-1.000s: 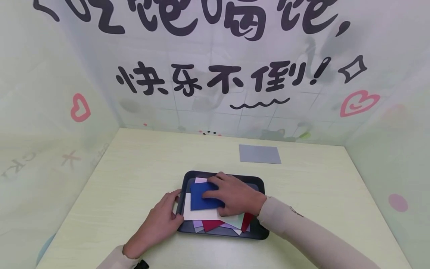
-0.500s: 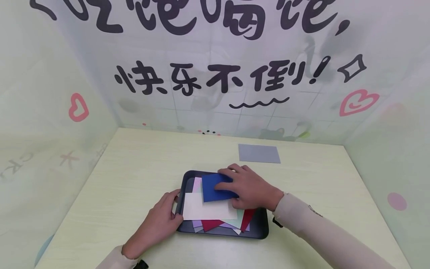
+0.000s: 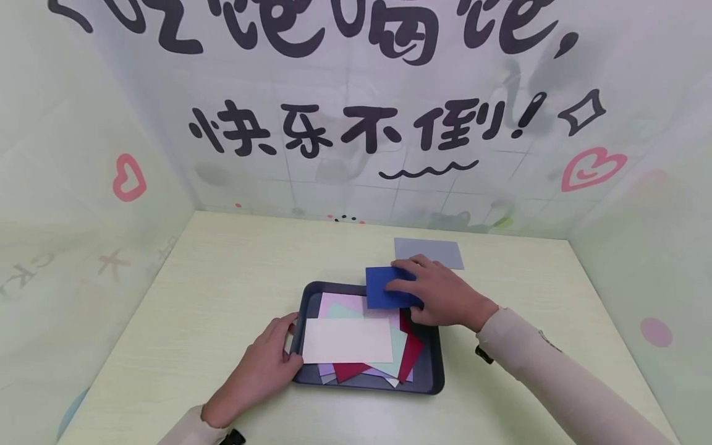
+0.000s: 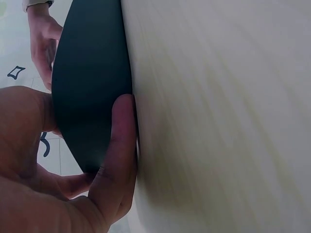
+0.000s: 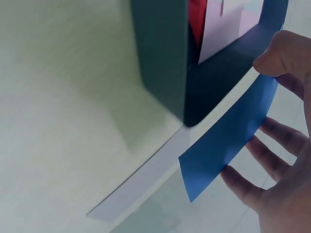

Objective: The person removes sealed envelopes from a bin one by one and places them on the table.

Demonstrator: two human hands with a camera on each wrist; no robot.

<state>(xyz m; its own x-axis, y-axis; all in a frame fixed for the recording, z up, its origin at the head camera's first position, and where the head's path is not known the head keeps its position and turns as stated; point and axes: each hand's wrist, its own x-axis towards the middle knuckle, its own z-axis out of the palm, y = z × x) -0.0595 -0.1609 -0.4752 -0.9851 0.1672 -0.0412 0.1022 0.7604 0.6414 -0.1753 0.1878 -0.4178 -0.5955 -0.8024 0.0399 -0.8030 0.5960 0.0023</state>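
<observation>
My right hand (image 3: 445, 293) pinches a blue card (image 3: 380, 288) by its edges, above the far right rim of a dark tray (image 3: 429, 371). In the right wrist view the blue card (image 5: 228, 138) hangs beyond the tray's corner, thumb on one edge and fingertips along another. At the tray's left end my left hand (image 3: 264, 361) grips the rim. The left wrist view has its thumb and fingers about the tray's outer wall (image 4: 92, 82). Inside the tray a white card (image 3: 347, 340) lies over pink, mint green (image 3: 399, 352), red (image 3: 410, 358) and lilac cards, partly covering them.
A flat grey card (image 3: 431, 248) lies on the pale wooden table (image 3: 239, 266) behind the tray, its near part hidden by my right hand. Printed cloth walls (image 3: 334, 179) with dark writing and hearts enclose the table at the back and both sides.
My right hand has lifted the blue card from the pile and moved it rightward and away, over the tray's far rim. More of the cards beneath shows. The left hand stays on the tray.
</observation>
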